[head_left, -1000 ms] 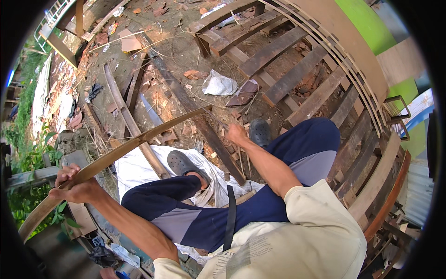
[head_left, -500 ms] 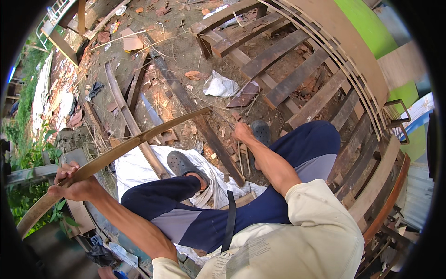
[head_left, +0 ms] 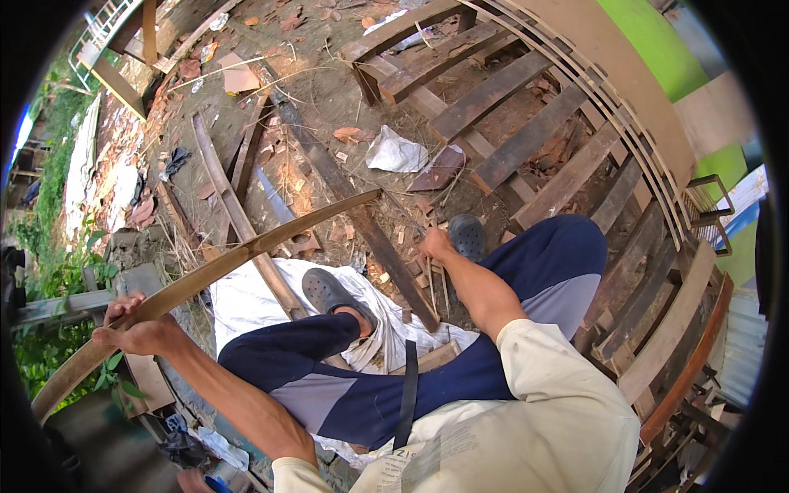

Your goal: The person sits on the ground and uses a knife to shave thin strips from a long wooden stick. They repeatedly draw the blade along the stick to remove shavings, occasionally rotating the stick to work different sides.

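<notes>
Grip of left hand (head_left: 141, 327) around wooden strip (head_left: 205, 274), outstretched right hand (head_left: 436, 245) around slim rod (head_left: 404, 211).

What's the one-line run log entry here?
left hand: gripping long plank | right hand: holding thin dark object, kind unclear | plank: far end over dark beam, contact unclear

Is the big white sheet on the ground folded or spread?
Spread: the white sheet covers ground on both sides of the left shoe, though it is wrinkled.
</notes>
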`<move>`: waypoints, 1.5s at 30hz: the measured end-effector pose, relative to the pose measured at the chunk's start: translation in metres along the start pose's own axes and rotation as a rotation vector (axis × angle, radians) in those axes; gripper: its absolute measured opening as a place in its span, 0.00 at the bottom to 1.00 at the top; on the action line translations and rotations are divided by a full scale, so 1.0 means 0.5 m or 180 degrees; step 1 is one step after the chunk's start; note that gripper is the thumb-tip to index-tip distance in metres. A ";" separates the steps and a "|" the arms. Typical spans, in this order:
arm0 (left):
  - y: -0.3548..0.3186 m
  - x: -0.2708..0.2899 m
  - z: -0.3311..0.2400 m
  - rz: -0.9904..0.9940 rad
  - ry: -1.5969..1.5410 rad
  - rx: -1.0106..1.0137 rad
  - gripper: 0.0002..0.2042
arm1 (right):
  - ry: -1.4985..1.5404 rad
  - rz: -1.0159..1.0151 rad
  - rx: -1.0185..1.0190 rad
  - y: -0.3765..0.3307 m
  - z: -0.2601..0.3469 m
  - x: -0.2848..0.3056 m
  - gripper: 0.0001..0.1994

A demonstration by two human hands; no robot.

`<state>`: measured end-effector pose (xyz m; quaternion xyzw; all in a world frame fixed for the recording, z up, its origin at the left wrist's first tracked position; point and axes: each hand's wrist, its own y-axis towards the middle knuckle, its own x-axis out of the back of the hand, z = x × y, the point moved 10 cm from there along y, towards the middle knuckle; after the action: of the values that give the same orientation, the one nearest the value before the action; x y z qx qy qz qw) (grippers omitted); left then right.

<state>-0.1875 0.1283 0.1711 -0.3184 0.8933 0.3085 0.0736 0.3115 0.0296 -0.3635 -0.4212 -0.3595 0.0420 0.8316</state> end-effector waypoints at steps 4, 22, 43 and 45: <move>-0.012 -0.021 -0.005 0.0087 -0.0155 -0.0030 0.35 | -0.0047 0.0150 -0.0334 0.014 -0.015 -0.001 0.21; -0.054 -0.045 -0.011 -0.0099 -0.0687 0.0448 0.44 | 0.0883 -0.0438 0.1812 -0.300 0.336 0.007 0.17; -0.052 -0.011 -0.010 -0.0676 -0.0178 0.0448 0.42 | 0.0433 -0.0348 0.1087 -0.135 0.134 -0.023 0.18; -0.054 -0.013 -0.013 -0.0755 -0.0151 0.0446 0.42 | 0.0597 -0.0196 0.1298 -0.169 0.193 -0.029 0.18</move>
<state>-0.1651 0.1114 0.1648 -0.4084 0.8668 0.2419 0.1528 0.2198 0.0346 -0.2724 -0.2353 -0.2773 0.0490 0.9302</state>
